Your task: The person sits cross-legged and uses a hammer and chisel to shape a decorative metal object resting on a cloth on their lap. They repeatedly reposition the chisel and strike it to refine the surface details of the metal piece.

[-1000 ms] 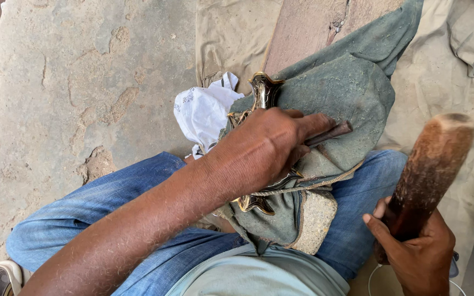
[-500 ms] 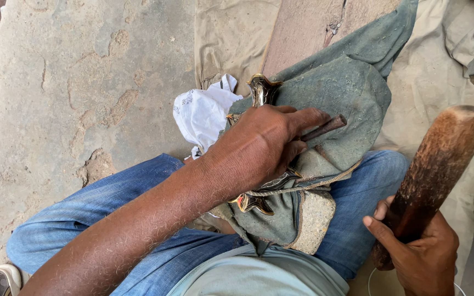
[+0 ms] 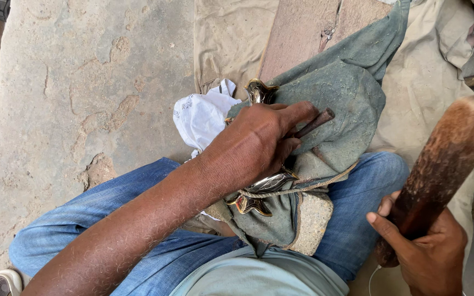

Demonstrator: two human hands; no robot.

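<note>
A: Which step, d'you reckon?

B: Looks like chasing/punch work. Left hand [image 3: 259, 145] is clamped round a thin dark metal punch [image 3: 314, 123], tip set down on the grey-green cloth [image 3: 346, 93], just right of the brass piece [image 3: 261, 189].

A: Where's the brass?

B: On the lap, wrapped in that cloth and tied w/ cord [image 3: 303, 185]. Only its two shiny ends show: one above the left hand, one below it.

A: Right hand?

B: Right hand [image 3: 429, 255] is fist-tight on a wooden mallet [image 3: 445, 164], held up well to the right of the brass, not touching the punch. Hands are well apart.

A: Next move?

B: My guess: a strike on the punch head. Needs the punch kept steady, fingers clear, blow square. White rag [image 3: 201, 115] sits left of the brass, on the floor [image 3: 72, 82].
</note>
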